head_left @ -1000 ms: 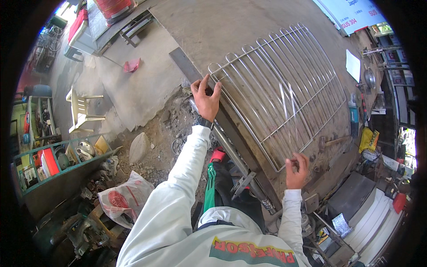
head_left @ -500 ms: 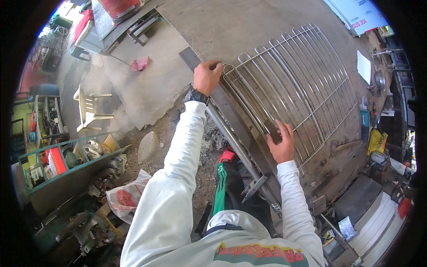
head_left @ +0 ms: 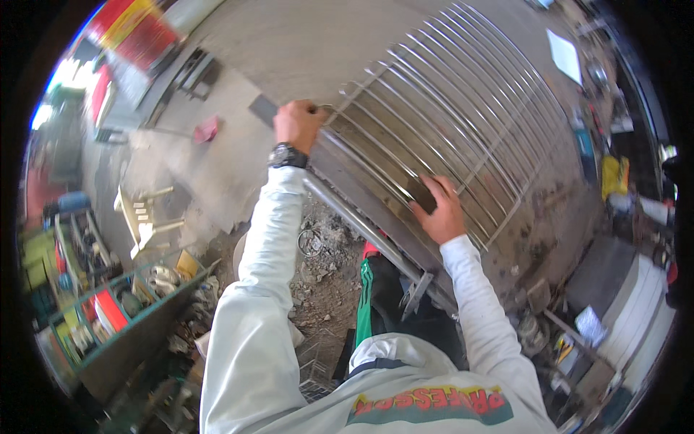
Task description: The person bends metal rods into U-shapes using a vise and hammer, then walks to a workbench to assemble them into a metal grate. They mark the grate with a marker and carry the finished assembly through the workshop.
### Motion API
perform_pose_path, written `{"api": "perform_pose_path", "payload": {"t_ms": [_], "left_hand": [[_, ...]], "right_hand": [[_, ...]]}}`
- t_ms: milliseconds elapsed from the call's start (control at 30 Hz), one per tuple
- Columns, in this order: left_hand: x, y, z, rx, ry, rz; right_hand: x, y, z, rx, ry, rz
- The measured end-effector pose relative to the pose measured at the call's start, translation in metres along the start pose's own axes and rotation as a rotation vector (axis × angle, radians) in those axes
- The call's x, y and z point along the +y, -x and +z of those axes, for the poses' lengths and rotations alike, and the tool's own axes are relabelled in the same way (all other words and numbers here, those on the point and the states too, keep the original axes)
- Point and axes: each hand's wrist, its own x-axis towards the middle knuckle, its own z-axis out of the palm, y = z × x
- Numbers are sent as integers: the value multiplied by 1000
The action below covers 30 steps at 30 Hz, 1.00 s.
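Note:
A shiny metal rack of many parallel rods (head_left: 473, 119), with curved rod ends along one side and crossbars, spreads over a dusty brown work table (head_left: 267, 54). My left hand (head_left: 298, 129), wearing a black watch, is closed round the rack's near left corner. The fingertips and the rod inside them are partly hidden. Farther right along the same near side, my right hand (head_left: 441, 215) grips the nearest rod between thumb and fingers. A thick round metal pipe (head_left: 361, 226) runs along the table's front edge, below both hands.
At the far left stand a red and yellow drum (head_left: 137, 36) and a pale plastic chair (head_left: 141, 220). A compartmented parts tray (head_left: 116, 325) sits at the left. Rubble (head_left: 325, 253) lies below the table edge. White panels (head_left: 650, 318) and a yellow packet (head_left: 614, 177) are at right.
The whole view has shifted, so the table corner, rack and hands appear farther left. Both hands stay at the rack's near side. Whether the rack itself moved on the table, I cannot tell.

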Motion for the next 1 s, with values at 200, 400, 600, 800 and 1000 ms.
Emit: {"api": "perform_pose_path", "payload": {"t_ms": [200, 400, 600, 800, 1000], "left_hand": [[-23, -9, 5, -112, -119, -52], [-27, -10, 7, -24, -98, 63], [-12, -12, 8, -126, -159, -17], [-23, -17, 4, -120, -175, 95], [-18, -15, 10, -103, -92, 107]], "right_hand": [[-11, 24, -21, 70, 83, 15], [-5, 83, -23, 231, 151, 168], [3, 96, -20, 346, 165, 252], [4, 91, -16, 272, 110, 290], [10, 94, -13, 280, 93, 300]]}}
